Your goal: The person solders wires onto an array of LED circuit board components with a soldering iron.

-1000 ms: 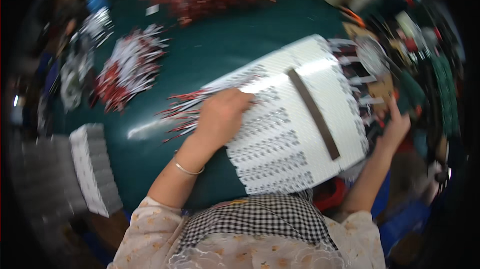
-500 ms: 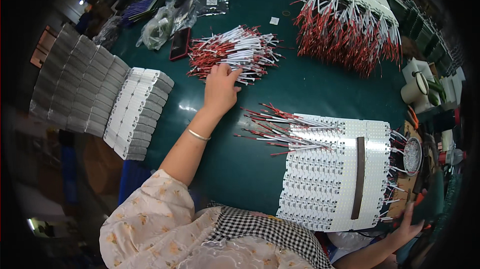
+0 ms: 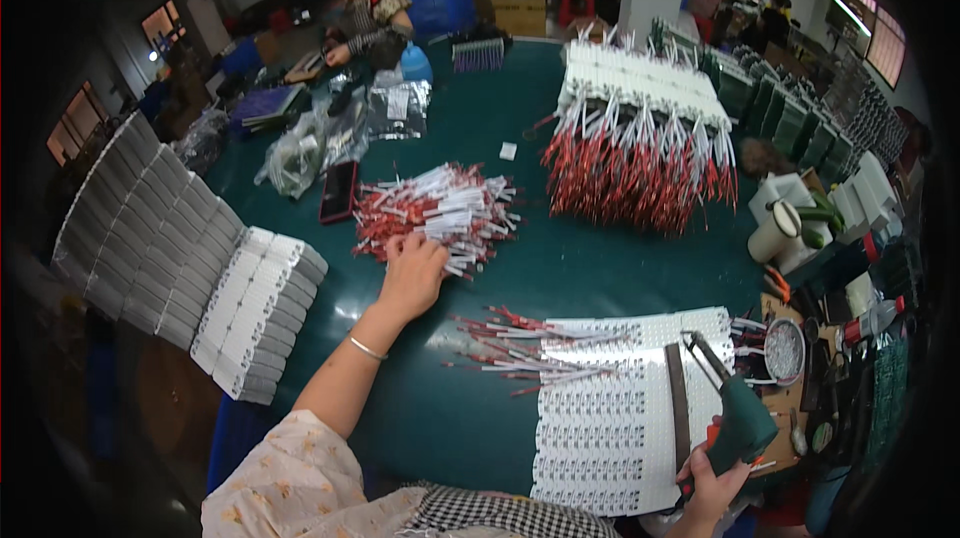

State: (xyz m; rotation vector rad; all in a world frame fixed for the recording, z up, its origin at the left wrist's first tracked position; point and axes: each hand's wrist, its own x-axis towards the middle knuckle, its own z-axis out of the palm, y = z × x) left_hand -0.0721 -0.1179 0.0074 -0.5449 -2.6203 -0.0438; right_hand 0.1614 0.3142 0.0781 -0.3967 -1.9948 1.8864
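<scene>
My left hand (image 3: pixel 410 273) reaches out over the green table and rests on the near edge of a loose pile of red and white wired parts (image 3: pixel 437 213), fingers curled into them. My right hand (image 3: pixel 712 483) grips the handle of a green soldering iron (image 3: pixel 738 413) at the lower right, its tip pointing up over a white sheet of small boards (image 3: pixel 610 418). A dark bar (image 3: pixel 678 403) lies across that sheet. Several red and white wires (image 3: pixel 510 343) fan out from the sheet's left edge.
Grey and white stacks of trays (image 3: pixel 190 258) stand at the left. A long row of white boards with red wires (image 3: pixel 640 138) lies at the back right. A phone (image 3: pixel 337 191), plastic bags (image 3: pixel 330 133), a white cup (image 3: pixel 775 231) and a round tin (image 3: pixel 785 350) sit around. Other people work in the background.
My left hand has left the white sheet and reached forward to the pile of wired parts. My right hand has come up holding the green iron over the sheet.
</scene>
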